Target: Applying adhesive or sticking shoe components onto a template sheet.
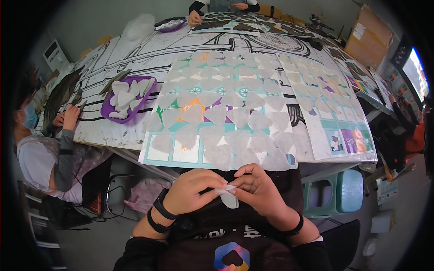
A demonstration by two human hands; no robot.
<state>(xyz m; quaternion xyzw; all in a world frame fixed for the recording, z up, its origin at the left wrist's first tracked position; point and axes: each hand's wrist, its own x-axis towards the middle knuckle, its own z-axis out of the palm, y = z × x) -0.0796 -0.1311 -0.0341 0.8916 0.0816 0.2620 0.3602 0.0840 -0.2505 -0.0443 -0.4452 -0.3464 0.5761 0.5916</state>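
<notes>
Close in front of my apron, both hands pinch one thin, whitish petal-shaped piece (231,201). My left hand (190,194) grips its upper left edge between thumb and fingers. Opposite, my right hand (260,192) has thumb and index finger pressed on the upper right edge, the other fingers curled. The top of the piece looks folded or gathered, and its rounded lower end hangs down. Just beyond my hands, many similar translucent pieces (218,114) lie in rows on a printed poster sheet (147,156) at the table's near edge. Whether they are paper or cloth I cannot tell.
A purple basket (105,109) of white pieces stands left of the poster. A second sheet (321,140) with more pieces lies at right. At left sits a masked co-worker (49,158); another person's hand (195,18) works at the far side. A teal stool (350,192) stands right.
</notes>
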